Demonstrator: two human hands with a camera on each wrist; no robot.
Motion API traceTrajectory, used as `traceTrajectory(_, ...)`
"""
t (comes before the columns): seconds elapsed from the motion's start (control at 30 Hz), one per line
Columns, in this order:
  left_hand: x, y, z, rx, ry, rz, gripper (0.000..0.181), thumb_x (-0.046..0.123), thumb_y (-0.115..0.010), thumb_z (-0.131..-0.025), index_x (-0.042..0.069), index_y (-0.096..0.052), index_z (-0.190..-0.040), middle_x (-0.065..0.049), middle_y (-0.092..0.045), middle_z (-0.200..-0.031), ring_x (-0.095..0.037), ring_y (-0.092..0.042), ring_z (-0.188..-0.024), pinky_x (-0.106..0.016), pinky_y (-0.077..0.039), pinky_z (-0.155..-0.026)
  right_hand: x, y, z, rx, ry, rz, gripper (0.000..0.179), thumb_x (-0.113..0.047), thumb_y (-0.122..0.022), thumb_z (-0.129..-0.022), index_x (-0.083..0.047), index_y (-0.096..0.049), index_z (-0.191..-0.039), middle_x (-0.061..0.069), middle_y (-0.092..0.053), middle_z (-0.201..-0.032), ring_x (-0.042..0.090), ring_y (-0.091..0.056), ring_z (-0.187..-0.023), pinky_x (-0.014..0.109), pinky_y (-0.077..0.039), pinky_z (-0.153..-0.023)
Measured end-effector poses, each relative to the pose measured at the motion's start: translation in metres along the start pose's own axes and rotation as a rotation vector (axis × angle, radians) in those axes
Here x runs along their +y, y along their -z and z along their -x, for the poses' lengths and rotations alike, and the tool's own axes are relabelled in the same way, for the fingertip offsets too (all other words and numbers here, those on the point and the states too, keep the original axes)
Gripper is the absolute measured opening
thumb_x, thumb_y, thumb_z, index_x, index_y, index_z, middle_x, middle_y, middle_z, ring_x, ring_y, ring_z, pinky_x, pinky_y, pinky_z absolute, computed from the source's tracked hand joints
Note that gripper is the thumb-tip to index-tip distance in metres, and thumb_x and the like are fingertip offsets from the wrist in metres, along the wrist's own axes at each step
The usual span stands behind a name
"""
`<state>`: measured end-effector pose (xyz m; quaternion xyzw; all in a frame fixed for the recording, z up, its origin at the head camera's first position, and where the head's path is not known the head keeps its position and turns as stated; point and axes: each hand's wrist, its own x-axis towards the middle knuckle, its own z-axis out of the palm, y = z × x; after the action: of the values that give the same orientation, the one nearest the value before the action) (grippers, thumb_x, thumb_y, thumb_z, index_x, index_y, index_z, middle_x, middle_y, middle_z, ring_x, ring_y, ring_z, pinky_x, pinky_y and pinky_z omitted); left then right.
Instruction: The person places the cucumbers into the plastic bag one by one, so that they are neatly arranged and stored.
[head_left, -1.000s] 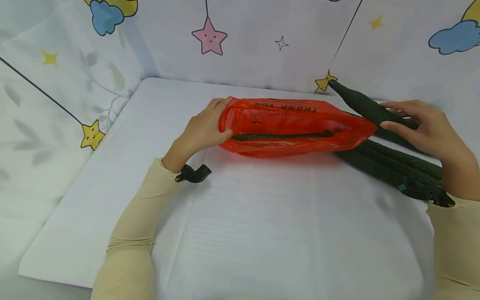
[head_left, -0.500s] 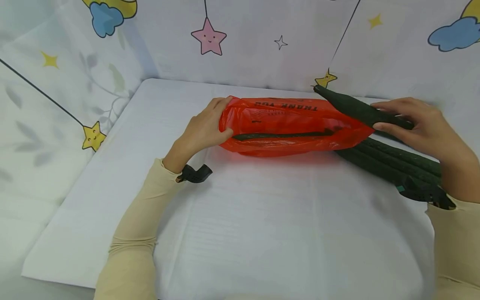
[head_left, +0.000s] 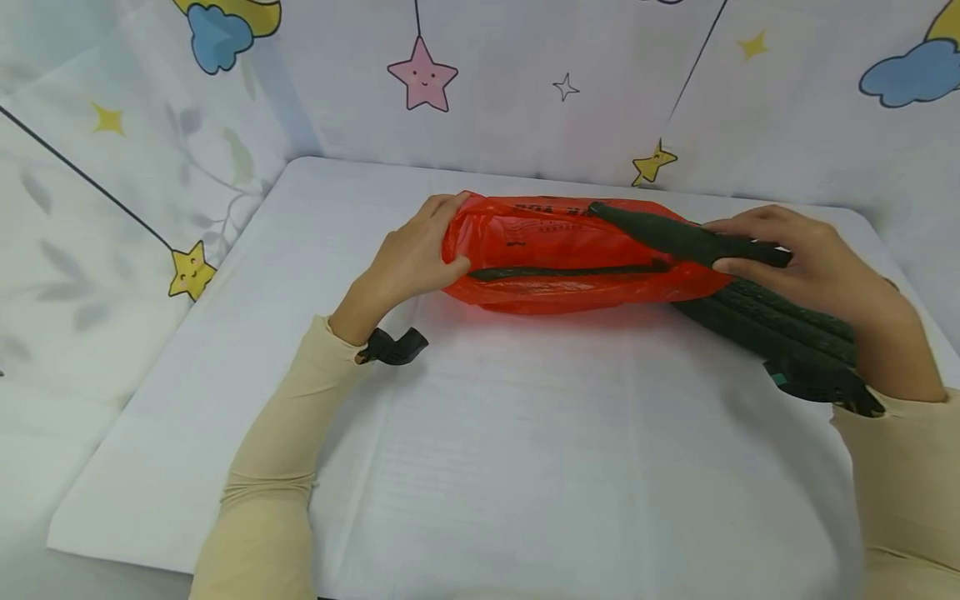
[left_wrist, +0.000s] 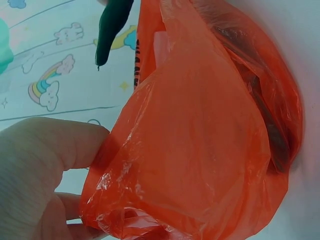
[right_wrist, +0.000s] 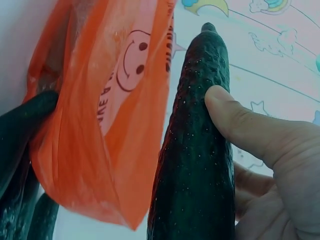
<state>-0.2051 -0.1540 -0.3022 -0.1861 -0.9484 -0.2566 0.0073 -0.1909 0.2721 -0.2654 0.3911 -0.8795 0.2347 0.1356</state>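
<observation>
One cucumber (head_left: 675, 236), pinched near one end between right hand's (head_left: 806, 260) thumb and fingers; long axis roughly along red bag (head_left: 555, 293), free tip toward left hand (head_left: 411, 252). Overlaps bag's right half in head view; contact unclear. Left hand grips bag's left end. Other cucumbers (head_left: 765, 327) by bag's right end, nearer right hand.

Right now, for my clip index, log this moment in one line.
left hand: holds red bag | right hand: grips cucumber, outside bag | more cucumbers: on table

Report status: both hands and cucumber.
Left hand grips red plastic bag. Right hand holds cucumber, outside bag. Other cucumbers near bag; no obstruction visible.
</observation>
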Motion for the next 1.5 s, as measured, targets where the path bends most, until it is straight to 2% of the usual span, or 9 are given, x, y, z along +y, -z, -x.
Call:
traceTrajectory(0.27,0.001,0.000,0.000,-0.011,0.002,-0.011,0.077,0.022,-0.059,-0.086,0.011,-0.026,-0.154,-0.011,-0.033,-0.153,-0.030,-0.050,-0.124,-0.054,-0.053,-0.085,-0.003,-0.007,-0.007,-0.048,0.025,-0.016,0.054,0.008,-0.079,-0.071,-0.001,-0.066,-0.122,-0.021,-0.054,-0.115,-0.009,-0.048,-0.104,0.004,-0.036,-0.085)
traceTrajectory(0.5,0.001,0.000,-0.001,-0.010,-0.001,-0.014,0.077,0.021,-0.059,-0.086,0.010,-0.026,-0.154,-0.011,-0.033,-0.152,-0.030,-0.051,-0.122,-0.053,-0.054,-0.083,-0.005,-0.013,-0.012,-0.096,-0.021,-0.008,0.054,0.007,-0.079,-0.072,-0.005,-0.066,-0.123,-0.006,-0.058,-0.112,-0.008,-0.046,-0.103,0.004,-0.035,-0.084)
traceTrajectory(0.73,0.004,0.000,-0.002,-0.012,-0.009,-0.009,0.077,0.021,-0.060,-0.086,0.011,-0.026,-0.154,-0.011,-0.033,-0.153,-0.030,-0.050,-0.124,-0.052,-0.054,-0.083,-0.006,-0.020,-0.018,-0.131,-0.021,-0.021,0.055,0.008,-0.078,-0.072,-0.005,-0.066,-0.124,0.009,-0.061,-0.112,-0.008,-0.045,-0.105,0.003,-0.035,-0.085)
traceTrajectory(1.0,0.006,0.000,-0.002,-0.004,-0.013,-0.019,0.078,0.021,-0.060,-0.085,0.011,-0.026,-0.154,-0.011,-0.033,-0.153,-0.029,-0.051,-0.123,-0.051,-0.055,-0.080,-0.009,-0.029,-0.028,-0.177,-0.047,-0.025,0.051,0.003,-0.078,-0.076,-0.008,-0.066,-0.125,0.008,-0.062,-0.113,-0.004,-0.045,-0.104,0.003,-0.035,-0.084)
traceTrajectory(1.27,0.005,0.001,-0.001,-0.002,-0.017,-0.017,0.077,0.020,-0.060,-0.085,0.011,-0.026,-0.154,-0.011,-0.033,-0.152,-0.029,-0.050,-0.124,-0.052,-0.054,-0.082,-0.011,-0.041,-0.038,-0.197,-0.023,-0.042,0.049,0.000,-0.079,-0.076,-0.007,-0.067,-0.123,0.008,-0.061,-0.113,0.004,-0.048,-0.101,0.010,-0.037,-0.080)
traceTrajectory(1.5,0.004,0.000,0.001,-0.007,-0.009,-0.008,0.077,0.020,-0.059,-0.085,0.010,-0.026,-0.154,-0.011,-0.033,-0.152,-0.029,-0.051,-0.121,-0.050,-0.055,-0.081,-0.012,-0.055,-0.048,-0.228,-0.010,-0.086,0.049,-0.002,-0.078,-0.078,-0.007,-0.066,-0.125,0.006,-0.060,-0.113,0.005,-0.048,-0.099,0.015,-0.040,-0.075)
